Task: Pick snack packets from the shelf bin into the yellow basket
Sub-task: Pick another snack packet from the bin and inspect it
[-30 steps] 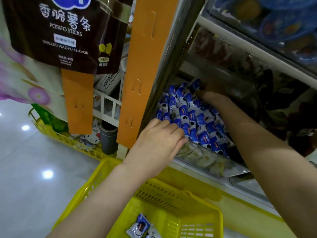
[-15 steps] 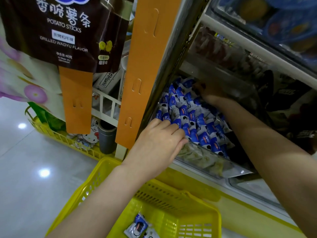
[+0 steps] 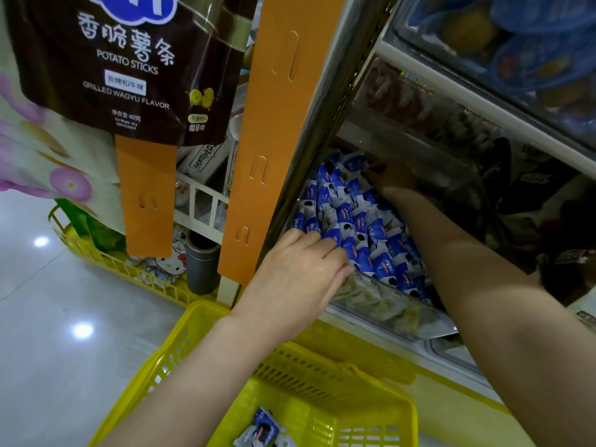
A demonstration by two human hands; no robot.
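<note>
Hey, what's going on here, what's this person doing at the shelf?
A person is reaching with both hands into a clear shelf bin packed with blue and white snack packets. The left hand rests at the bin's front edge with its fingers on the nearest packets. The right hand is deep at the back, in shadow, so its grip cannot be made out. Below, the yellow basket already holds a couple of packets.

Left hand [image 3: 300, 272] and right hand [image 3: 392, 180] are taking up most of the shelf bin [image 3: 387, 308] mouth, the orange strip [image 3: 264, 140] is crowding its left side, the upper shelf [image 3: 483, 106] is capping headroom (tight), and the yellow basket [image 3: 322, 369] is sitting open-topped below.
</note>
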